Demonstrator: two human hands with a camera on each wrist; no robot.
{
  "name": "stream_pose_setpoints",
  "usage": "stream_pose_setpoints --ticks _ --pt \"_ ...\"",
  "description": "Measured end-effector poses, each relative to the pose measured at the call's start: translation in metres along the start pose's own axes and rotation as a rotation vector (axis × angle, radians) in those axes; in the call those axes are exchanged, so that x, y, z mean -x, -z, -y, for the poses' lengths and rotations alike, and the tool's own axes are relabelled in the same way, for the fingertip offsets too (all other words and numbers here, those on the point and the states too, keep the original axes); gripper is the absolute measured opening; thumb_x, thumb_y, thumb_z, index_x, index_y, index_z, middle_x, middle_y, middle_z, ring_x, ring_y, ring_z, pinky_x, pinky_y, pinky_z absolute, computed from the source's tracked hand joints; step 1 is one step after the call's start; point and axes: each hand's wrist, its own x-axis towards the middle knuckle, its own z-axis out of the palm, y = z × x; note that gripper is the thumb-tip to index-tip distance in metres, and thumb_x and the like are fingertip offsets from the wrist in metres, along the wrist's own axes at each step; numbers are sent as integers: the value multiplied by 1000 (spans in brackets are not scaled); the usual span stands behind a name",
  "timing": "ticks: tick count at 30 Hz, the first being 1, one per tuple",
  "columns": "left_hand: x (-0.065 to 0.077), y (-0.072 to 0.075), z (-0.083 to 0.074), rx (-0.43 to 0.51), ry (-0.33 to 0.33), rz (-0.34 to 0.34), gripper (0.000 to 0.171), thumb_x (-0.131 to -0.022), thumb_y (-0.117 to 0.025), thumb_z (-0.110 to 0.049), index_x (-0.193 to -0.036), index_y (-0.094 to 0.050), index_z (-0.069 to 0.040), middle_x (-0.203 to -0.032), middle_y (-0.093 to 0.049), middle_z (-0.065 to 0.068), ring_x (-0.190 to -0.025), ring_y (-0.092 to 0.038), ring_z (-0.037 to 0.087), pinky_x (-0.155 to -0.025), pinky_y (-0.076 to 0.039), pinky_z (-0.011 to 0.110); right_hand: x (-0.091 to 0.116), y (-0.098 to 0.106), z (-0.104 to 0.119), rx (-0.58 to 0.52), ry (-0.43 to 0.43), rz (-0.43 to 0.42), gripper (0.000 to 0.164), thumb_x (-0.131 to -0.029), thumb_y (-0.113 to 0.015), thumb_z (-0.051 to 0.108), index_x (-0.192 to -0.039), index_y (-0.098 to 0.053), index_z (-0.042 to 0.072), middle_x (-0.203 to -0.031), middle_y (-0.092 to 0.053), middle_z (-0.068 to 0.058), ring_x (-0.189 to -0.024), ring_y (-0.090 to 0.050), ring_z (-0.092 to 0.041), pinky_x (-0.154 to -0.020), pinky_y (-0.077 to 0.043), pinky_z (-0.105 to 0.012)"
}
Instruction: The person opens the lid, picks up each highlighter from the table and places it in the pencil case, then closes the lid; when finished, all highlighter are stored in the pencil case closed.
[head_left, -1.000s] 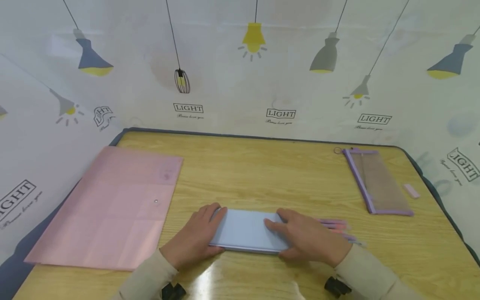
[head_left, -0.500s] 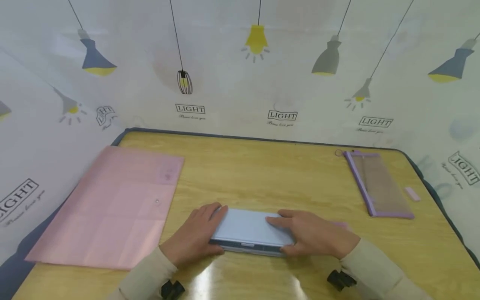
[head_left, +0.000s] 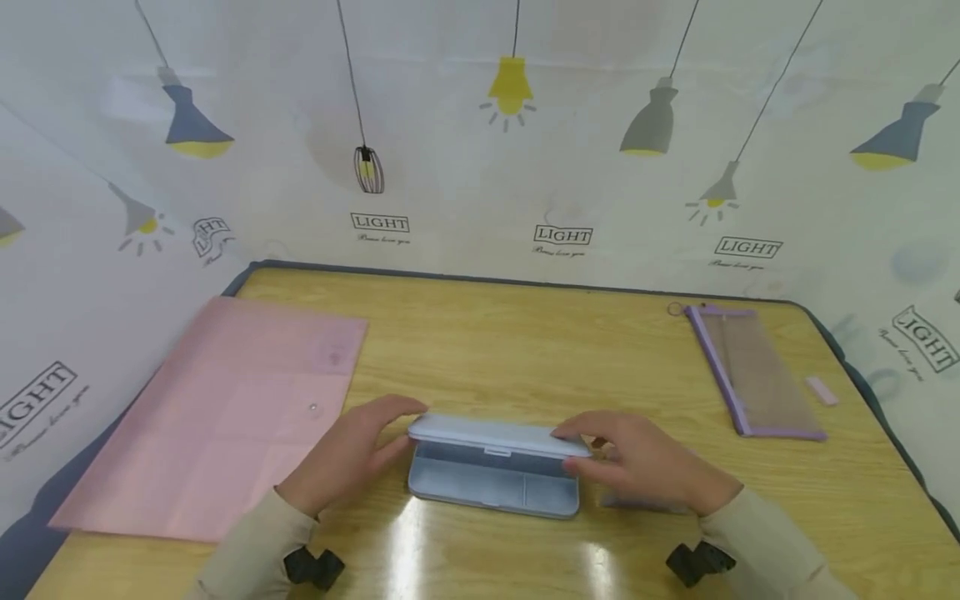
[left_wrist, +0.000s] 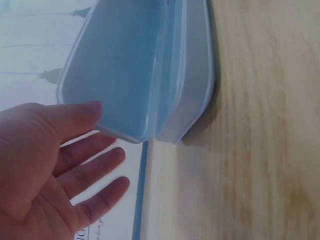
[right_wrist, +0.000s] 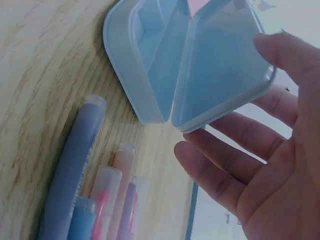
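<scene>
A light blue pencil case point(head_left: 491, 492) lies in front of me, its lid point(head_left: 487, 432) swung partway up and its divided tray facing me. My left hand point(head_left: 360, 454) is at the lid's left end; in the left wrist view the thumb point(left_wrist: 80, 117) overlaps the inner corner, with fingers behind the lid. At the other end, my right hand point(head_left: 652, 462) pinches the lid, thumb inside and fingers spread along the outside. Beside the case, in the right wrist view, lie several capped pens point(right_wrist: 72, 165), mostly hidden by my right hand in the head view.
A large translucent pink folder point(head_left: 240, 408) with a snap button covers the table's left side. To the right are a purple-edged mesh zip pouch point(head_left: 765, 375) and a small pink block point(head_left: 822, 391). A lamp-printed wall covering point(head_left: 450, 125) stands behind the table.
The pencil case has gone from closed to open, its lid lifting from the near edge. Both hands have shifted from gripping its ends to its raised lid.
</scene>
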Motion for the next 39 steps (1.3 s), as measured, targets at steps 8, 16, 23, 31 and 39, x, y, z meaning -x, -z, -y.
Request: stream_pose_setpoints --ticks 8,16,23,31,39 --pt "-19 -14 4 157 142 -132 20 -97 -64 -21 -115 -70 -15 -108 -74 -1 -93 -69 14 -80 -56 33 -6 5 -9 -159 -125 -105 31 -102 -54 34 -125 -66 16 -121 -69 -1 -102 -67 -14 -84 -55 -29" --pt "-36 -25 -5 275 316 -280 19 -96 -65 -24 -106 -72 -9 -99 -75 5 -95 -70 20 -83 -57 40 -15 6 -16 -252 -175 -229 21 -102 -54 31 -112 -67 18 -93 -68 -3 -80 -64 -25 -70 -52 -26" --pt "-45 -27 -6 253 367 -300 19 -97 -64 -26 -104 -71 -10 -95 -74 4 -89 -67 18 -79 -55 37 -23 8 -15 -219 -201 -338 15 -99 -60 31 -105 -66 19 -97 -70 3 -84 -68 -18 -72 -54 -25" --pt "-44 -18 -3 339 391 -273 29 -99 -61 -32 -119 -68 -12 -108 -73 6 -95 -71 21 -83 -55 39 -26 10 -15 -160 -186 -384 15 -99 -61 30 -107 -66 18 -99 -70 2 -86 -70 -22 -74 -55 -26" --pt "-47 -13 1 372 373 -274 26 -101 -57 -29 -116 -70 -11 -105 -74 9 -91 -72 23 -71 -57 31 -27 11 -16 -157 -178 -389 14 -99 -62 26 -106 -67 17 -97 -71 1 -84 -69 -24 -73 -55 -25"
